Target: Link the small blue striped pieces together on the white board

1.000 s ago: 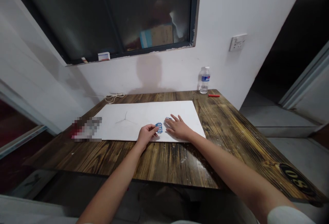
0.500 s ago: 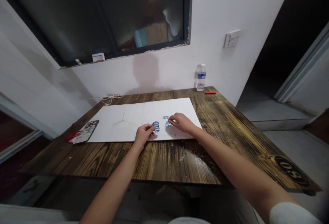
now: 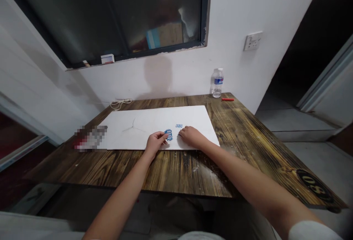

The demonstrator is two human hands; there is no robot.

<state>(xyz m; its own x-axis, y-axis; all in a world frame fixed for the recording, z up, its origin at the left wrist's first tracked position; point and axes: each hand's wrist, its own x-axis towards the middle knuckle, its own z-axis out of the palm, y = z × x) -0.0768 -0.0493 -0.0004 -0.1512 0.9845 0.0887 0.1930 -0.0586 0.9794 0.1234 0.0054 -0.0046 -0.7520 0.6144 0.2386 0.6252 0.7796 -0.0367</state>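
A white board (image 3: 154, 117) lies on the wooden table. Near its front edge, my left hand (image 3: 156, 143) pinches the left side of a small blue-and-white slotted piece (image 3: 169, 135). Further right, my right hand (image 3: 191, 137) rests low over the board with its fingers drawn together; whatever is under the fingertips is mostly hidden. Just behind that hand, a short row of small blue-outlined pieces (image 3: 179, 125) lies flat on the board. Thin dark strands (image 3: 132, 126) lie on the board's left part.
A bottle (image 3: 217, 82) stands at the table's back right beside a red stick-like item (image 3: 227, 99). A white cord (image 3: 120, 103) lies coiled at the back left. A blurred-out item (image 3: 92, 138) covers the board's left end. The wooden table (image 3: 110, 170) ends in front.
My right hand has come down onto the board, its fingertips now covering the small blue pieces that showed there. The view has shifted slightly. My left hand keeps its pinch.
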